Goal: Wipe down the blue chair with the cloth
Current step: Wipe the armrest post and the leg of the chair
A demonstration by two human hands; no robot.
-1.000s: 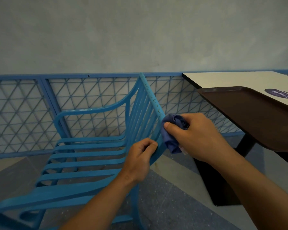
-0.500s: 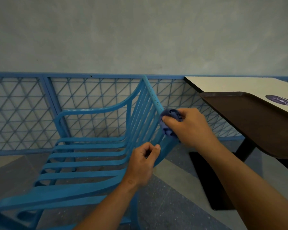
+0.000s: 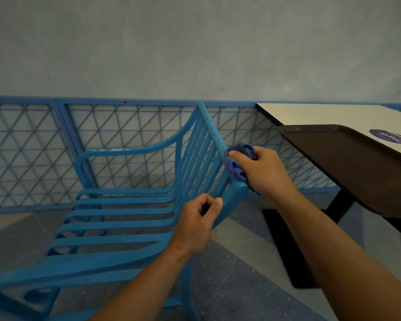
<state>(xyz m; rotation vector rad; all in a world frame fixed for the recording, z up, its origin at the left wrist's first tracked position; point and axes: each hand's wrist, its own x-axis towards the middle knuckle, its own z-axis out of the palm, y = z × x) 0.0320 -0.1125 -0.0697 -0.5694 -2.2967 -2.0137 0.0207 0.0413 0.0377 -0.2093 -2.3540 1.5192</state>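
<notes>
The blue slatted metal chair point(image 3: 125, 212) stands side-on in front of me, its backrest top rail running from upper centre down toward my hands. My right hand point(image 3: 264, 172) grips a bunched blue-purple cloth point(image 3: 237, 158) and presses it against the top rail of the backrest. My left hand point(image 3: 197, 223) holds the near corner of the backrest, fingers curled around its edge, just below and left of the cloth.
A white table point(image 3: 322, 114) on a black pedestal base point(image 3: 287, 246) stands close on the right, with a brown tray point(image 3: 357, 163) overhanging its edge. A blue mesh railing point(image 3: 33, 149) and a grey wall run behind the chair. Speckled floor lies below.
My right hand has slid the cloth up along the backrest rail, away from my left hand. My left hand has kept its hold on the chair's corner.
</notes>
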